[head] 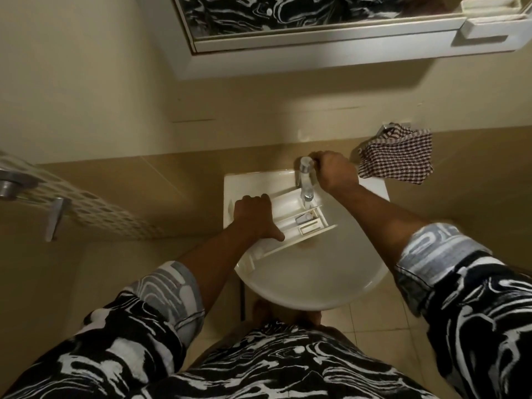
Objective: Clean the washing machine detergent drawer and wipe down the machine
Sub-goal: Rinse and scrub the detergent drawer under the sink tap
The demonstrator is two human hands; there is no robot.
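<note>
We stand in a small room with cream painted walls [86, 82] above a band of tan glazed tiles [138, 174], and pale square floor tiles [374, 321] below. A white-framed mirror cabinet [316, 50] hangs high above both hands.

Under both hands sits a white ceramic basin with a rounded front [316, 283]. Well to the left of our left hand, a pale perforated mat [86, 203] is draped over a chrome wall rail [56, 217]. Just to the right of our right hand, a brown-and-white checked cloth [397, 159] hangs from a metal ring on the wall.

The long white plastic detergent drawer with several compartments [290, 217] lies slantwise across the basin, its far end under the spout. Our left hand [253, 217] grips its left part, with the fingers curled over the far edge and the thumb laid along the near wall. A brownish smear [305, 244] marks the basin just beside the drawer, to the right of that thumb.

Our right hand [335, 171] is wrapped round the top of the upright chrome tap [305, 180], fingers curled about its head. Whether water runs, we cannot tell.
</note>
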